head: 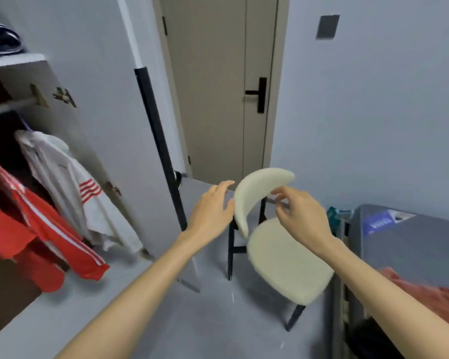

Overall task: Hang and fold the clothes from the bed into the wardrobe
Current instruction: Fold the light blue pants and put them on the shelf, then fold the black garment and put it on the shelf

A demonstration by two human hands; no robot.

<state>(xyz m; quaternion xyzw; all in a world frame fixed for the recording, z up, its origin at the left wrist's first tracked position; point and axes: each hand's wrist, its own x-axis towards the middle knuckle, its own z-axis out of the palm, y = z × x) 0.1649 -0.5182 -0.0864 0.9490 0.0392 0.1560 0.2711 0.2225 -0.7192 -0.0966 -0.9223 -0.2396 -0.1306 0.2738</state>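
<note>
clothes: a pinkish-red garment lies on the grey bed, far right
wardrobe: open on the left; red jacket and white top hang inside
hands: left hand and right hand both empty, fingers loose, over the cream chair
step: looks like between garments
next: probably turn right, grab the pinkish one

Single head-worn wide-angle view, looked forward and down past both outstretched arms. Left hand and right hand sat mid-frame, fairly close to the lens. Chair lay just beyond them, door farther behind. Wardrobe was left of the left hand, bed right of the right hand. No second view to overlap.
</note>
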